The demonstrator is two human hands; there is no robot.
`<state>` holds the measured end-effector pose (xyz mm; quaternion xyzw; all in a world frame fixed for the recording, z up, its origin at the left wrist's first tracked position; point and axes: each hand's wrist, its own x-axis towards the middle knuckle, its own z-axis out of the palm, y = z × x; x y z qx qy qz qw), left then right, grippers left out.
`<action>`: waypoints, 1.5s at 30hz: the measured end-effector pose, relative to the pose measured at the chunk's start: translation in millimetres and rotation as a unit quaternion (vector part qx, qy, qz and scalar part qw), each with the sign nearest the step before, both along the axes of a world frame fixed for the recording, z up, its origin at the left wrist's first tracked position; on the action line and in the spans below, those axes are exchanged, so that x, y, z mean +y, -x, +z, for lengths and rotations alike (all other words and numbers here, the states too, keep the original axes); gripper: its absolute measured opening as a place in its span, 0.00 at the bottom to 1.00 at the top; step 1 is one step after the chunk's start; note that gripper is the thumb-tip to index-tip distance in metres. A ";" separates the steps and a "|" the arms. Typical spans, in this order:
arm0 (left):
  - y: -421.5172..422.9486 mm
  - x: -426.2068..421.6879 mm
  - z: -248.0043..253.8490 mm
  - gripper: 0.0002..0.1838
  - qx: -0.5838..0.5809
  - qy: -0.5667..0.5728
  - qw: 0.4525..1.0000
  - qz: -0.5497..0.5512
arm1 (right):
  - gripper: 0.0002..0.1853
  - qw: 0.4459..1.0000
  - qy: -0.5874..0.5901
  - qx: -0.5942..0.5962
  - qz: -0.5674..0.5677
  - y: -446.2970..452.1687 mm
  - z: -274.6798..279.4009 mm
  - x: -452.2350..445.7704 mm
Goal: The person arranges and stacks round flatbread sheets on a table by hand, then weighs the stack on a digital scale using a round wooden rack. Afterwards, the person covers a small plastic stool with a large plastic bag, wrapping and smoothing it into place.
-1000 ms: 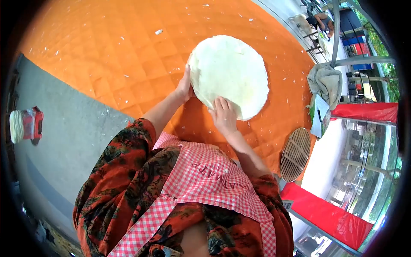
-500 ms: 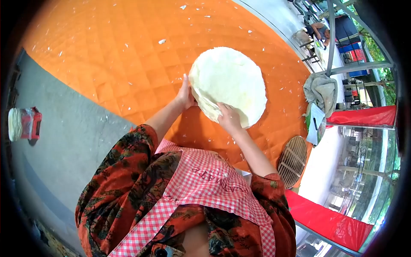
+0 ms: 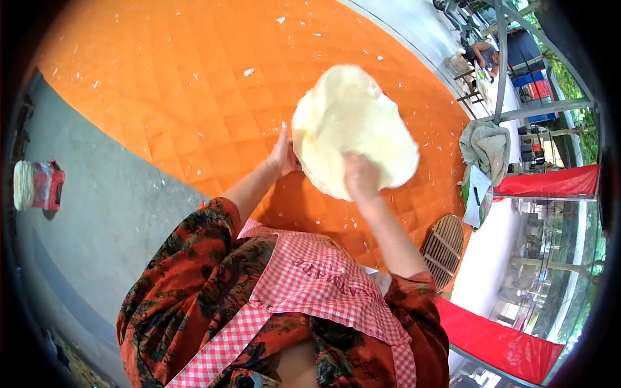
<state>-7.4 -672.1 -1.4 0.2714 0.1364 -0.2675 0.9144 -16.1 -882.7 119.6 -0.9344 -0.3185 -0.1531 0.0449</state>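
Roughly at 1 o'clock from the middle of the view: a pale round sheet [image 3: 356, 123], the thing being handled, above an orange cloth [image 3: 162, 90]. Outline uneven, dipping inward near its own 1 o'clock and bulging toward 4; surface cream-white, softly rippled. All bearings below taken from the centre of this sheet.

Left hand [image 3: 283, 155] at between 8 and 9 o'clock, against the rim. One digit stands up clear of the edge; the others meet the rim low down, partly out of sight, so cannot tell whether they grip it.

Right hand [image 3: 361, 174] at 6 o'clock, lying over the lower part of the sheet. Badly blurred; fingers not readable, so cannot tell if closed on anything.

Surroundings. White scraps [image 3: 248, 72] dotted about the cloth, a larger one near 10. Red-checked apron [image 3: 304, 265] over a dark floral garment, toward 6. Oval slatted board [image 3: 443, 249] between 4 and 5, near the right forearm. Crumpled grey cloth [image 3: 485, 149] at 3; white sheet with a dark mark [image 3: 477, 194] near 4, just beside it. Grey floor [image 3: 97, 155] toward 9, with a red container [image 3: 48, 184] well off that way. Another person [image 3: 482, 55], bent over, distant, at 2.
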 end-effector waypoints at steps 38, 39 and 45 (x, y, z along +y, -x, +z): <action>-45.3 -22.3 103.6 0.23 0.128 -0.199 0.971 0.028 | 0.44 0.980 -0.110 0.123 -0.110 -4.1 -42.2 -197.5; -46.2 -24.3 106.7 0.22 0.137 -0.208 0.968 0.038 | 0.42 0.979 -0.132 0.107 -0.111 -5.4 -50.3 -196.8; -61.6 -23.1 118.2 0.17 0.155 -0.193 0.965 0.086 | 0.18 0.977 -0.201 0.028 -0.062 -35.9 -73.3 -185.3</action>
